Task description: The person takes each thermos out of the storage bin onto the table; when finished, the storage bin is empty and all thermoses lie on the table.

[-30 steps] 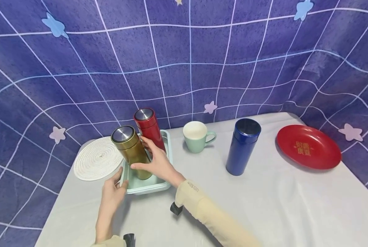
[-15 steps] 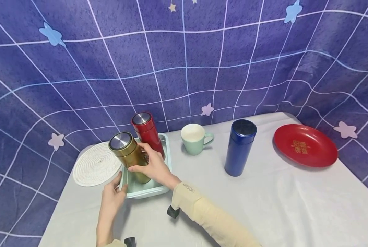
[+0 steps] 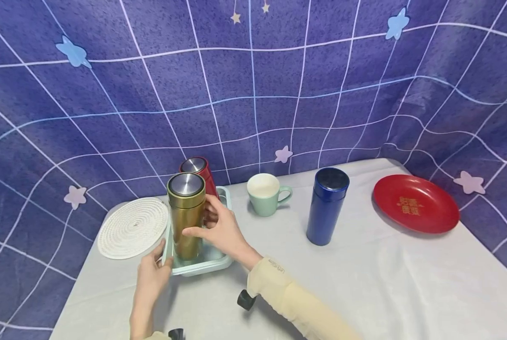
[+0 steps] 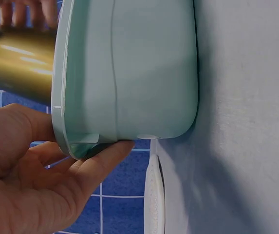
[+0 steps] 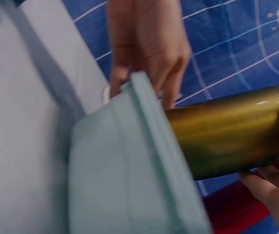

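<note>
Right hand (image 3: 219, 231) wraps its curled fingers and thumb around the middle of a gold flask (image 3: 186, 215), holding it upright with its base inside a pale green tray (image 3: 219, 262) near the front left of the table (image 3: 364, 283). Left hand (image 3: 151, 278) steadies the tray's near corner, thumb over the rim and fingers beneath it, as the left wrist view shows. Just behind the gold flask, a red flask (image 3: 198, 170) stands in the same tray, leaning away. Handled well, the step calls for a firm mid-body grip, the flask kept vertical and clear of its red neighbour, and the tray pinned so it cannot slide on the cloth. Left of the tray lies a white woven mat (image 3: 132, 227). Farther right stand a green mug (image 3: 266, 193), a blue flask (image 3: 326, 205) and a red plate (image 3: 415, 203), all well apart from the hands, before a purple grid backdrop (image 3: 279, 71).
</note>
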`<move>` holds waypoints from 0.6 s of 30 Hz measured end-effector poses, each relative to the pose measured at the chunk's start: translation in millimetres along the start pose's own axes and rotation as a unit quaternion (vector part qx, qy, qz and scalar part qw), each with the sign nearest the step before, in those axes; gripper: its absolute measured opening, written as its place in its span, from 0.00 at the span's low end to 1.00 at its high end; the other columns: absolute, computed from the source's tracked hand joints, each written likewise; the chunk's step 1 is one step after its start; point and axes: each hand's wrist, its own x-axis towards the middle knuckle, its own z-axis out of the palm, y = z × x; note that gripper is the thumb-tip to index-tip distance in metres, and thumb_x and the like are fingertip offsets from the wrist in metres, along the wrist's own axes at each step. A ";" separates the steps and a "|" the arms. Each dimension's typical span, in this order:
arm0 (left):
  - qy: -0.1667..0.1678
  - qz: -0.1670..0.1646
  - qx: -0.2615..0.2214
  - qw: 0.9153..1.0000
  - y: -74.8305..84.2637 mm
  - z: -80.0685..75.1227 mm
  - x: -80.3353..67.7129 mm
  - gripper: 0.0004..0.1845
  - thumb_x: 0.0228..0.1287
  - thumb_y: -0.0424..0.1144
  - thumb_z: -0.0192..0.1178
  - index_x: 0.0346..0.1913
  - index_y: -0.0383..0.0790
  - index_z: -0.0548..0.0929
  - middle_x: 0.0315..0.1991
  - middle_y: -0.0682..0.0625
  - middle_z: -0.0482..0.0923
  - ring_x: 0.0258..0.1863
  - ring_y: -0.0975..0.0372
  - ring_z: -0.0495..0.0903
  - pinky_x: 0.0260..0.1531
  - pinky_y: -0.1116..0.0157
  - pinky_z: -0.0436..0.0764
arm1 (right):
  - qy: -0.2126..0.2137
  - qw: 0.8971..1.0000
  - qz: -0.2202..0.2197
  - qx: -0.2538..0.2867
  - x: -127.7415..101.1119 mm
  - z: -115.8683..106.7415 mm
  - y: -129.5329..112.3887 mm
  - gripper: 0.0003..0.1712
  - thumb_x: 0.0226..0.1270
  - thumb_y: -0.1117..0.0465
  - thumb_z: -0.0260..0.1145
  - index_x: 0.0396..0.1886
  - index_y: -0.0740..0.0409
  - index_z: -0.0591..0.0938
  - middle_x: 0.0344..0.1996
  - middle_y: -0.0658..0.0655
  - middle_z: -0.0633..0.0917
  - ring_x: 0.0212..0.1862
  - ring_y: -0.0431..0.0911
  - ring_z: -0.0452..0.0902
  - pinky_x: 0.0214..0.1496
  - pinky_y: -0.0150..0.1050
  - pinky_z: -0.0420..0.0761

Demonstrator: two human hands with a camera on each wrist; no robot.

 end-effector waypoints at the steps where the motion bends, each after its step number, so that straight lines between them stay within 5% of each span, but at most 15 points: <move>1: 0.000 0.001 0.000 1.000 0.1 -0.2 -0.1 0.31 0.65 0.26 0.49 0.69 0.25 0.54 0.63 0.24 0.59 0.54 0.39 0.72 0.46 0.58 0.82 | 0.001 1.000 -0.005 0.007 -1.4 -3.1 -4.0 0.39 0.46 0.67 0.77 0.60 0.51 0.72 0.46 0.52 0.83 0.41 0.39 0.80 0.44 0.38 0.86; 8: 0.004 0.013 -0.007 1.000 -7.9 1.2 5.0 0.31 0.64 0.26 0.49 0.68 0.23 0.53 0.63 0.22 0.58 0.53 0.38 0.73 0.44 0.60 0.83 | 0.014 0.998 -0.034 0.040 -14.0 -30.8 -30.6 0.36 0.47 0.70 0.75 0.58 0.55 0.71 0.46 0.58 0.84 0.43 0.44 0.81 0.44 0.41 0.86; 15: 0.058 0.058 0.015 0.996 -86.1 22.3 46.4 0.32 0.64 0.30 0.51 0.71 0.33 0.56 0.62 0.27 0.64 0.49 0.42 0.78 0.33 0.69 0.85 | 0.045 0.996 -0.052 0.055 -26.6 -60.4 -52.5 0.40 0.45 0.68 0.77 0.60 0.57 0.71 0.47 0.63 0.83 0.45 0.50 0.82 0.47 0.47 0.85; 18: 0.069 0.063 0.023 0.995 -104.8 28.0 56.8 0.32 0.65 0.31 0.51 0.71 0.37 0.56 0.63 0.28 0.64 0.49 0.44 0.79 0.36 0.68 0.85 | 0.062 0.996 -0.048 0.035 -31.4 -73.1 -58.2 0.41 0.44 0.67 0.78 0.61 0.57 0.71 0.46 0.63 0.83 0.45 0.51 0.82 0.47 0.48 0.85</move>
